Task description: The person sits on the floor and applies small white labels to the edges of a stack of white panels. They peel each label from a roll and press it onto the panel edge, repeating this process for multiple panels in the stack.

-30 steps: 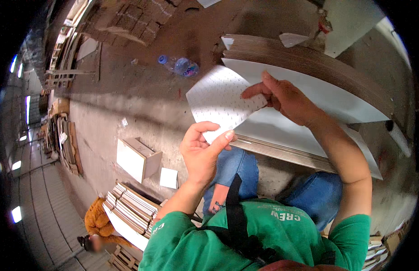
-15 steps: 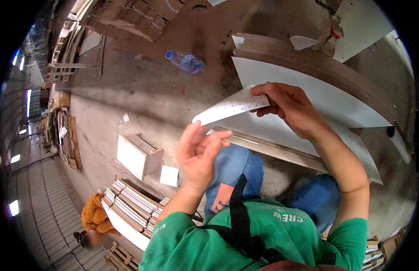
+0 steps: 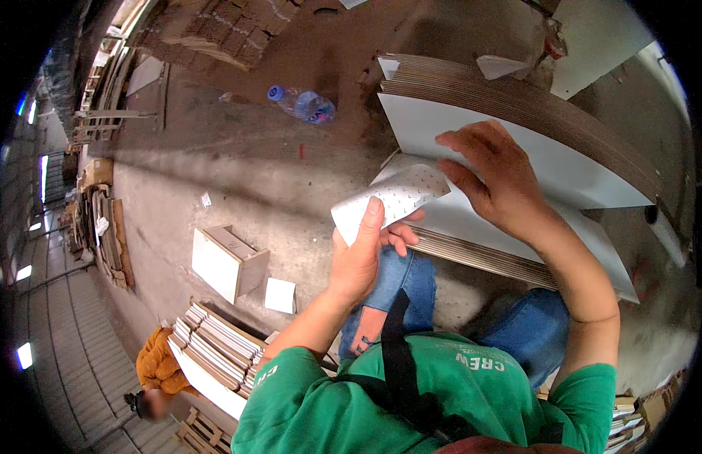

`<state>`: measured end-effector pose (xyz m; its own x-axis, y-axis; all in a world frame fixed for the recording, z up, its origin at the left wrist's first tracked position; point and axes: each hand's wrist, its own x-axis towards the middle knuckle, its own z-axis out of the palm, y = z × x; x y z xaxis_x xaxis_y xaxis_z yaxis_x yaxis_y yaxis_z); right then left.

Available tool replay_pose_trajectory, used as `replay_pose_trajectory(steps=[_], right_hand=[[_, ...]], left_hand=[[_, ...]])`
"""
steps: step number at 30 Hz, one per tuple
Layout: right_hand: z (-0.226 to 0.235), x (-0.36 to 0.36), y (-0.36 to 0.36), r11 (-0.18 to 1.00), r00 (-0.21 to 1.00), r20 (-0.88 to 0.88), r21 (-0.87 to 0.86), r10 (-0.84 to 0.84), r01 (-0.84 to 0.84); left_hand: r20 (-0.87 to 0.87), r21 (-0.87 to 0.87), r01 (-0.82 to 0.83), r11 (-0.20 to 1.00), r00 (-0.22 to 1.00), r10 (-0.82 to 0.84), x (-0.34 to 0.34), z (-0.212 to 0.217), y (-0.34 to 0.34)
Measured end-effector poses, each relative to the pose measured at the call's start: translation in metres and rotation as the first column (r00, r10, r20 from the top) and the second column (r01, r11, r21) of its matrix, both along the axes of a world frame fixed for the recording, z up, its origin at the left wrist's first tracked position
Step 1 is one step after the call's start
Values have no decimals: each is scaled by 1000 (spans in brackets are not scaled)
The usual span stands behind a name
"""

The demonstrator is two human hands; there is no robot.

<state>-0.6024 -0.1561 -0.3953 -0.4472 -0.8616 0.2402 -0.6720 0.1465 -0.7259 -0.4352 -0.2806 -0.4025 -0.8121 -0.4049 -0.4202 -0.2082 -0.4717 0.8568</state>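
Observation:
My left hand (image 3: 357, 261) is closed on a curled white sheet (image 3: 400, 195) with small marks printed over it, the thumb lying on top near its lower edge. To the right of the sheet, my right hand (image 3: 502, 178) is raised with its fingers apart and nothing in them. Its fingertips are close to the sheet's right end; I cannot tell whether they touch. Beneath the hands lies a low stack of white-faced boards (image 3: 472, 216). Just beyond stands a thicker stack of white-faced boards (image 3: 487, 132) with brown edges.
A clear plastic bottle (image 3: 304, 104) lies on the floor ahead. To the left are a small white-sided box-like unit (image 3: 226, 261) and a white square piece (image 3: 280, 295). Near a pile of panels (image 3: 218, 348) at lower left is a person in orange (image 3: 158, 363).
My left hand has gone from open fingers at the sheet's edge to gripping it. My right hand has let go and moved right. The sheet has turned and come slightly nearer.

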Motion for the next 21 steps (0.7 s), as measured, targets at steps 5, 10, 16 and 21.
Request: replay_pose_trajectory(steps=[5, 10, 16, 21], right_hand=[[11, 20, -7, 937, 945, -171, -169, 278, -306], [15, 23, -5, 952, 933, -254, -105, 254, -288], [17, 25, -1, 960, 927, -270, -28, 261, -278], [5, 34, 2, 970, 882, -425, -39, 201, -239]], left_hand=[[-6, -81, 19, 997, 1000, -19, -4, 3, 5], [-13, -118, 55, 991, 998, -57, -7, 5, 6], [-6, -60, 49, 997, 999, -50, -12, 6, 8], [58, 59, -51, 997, 997, 48, -20, 5, 11]])
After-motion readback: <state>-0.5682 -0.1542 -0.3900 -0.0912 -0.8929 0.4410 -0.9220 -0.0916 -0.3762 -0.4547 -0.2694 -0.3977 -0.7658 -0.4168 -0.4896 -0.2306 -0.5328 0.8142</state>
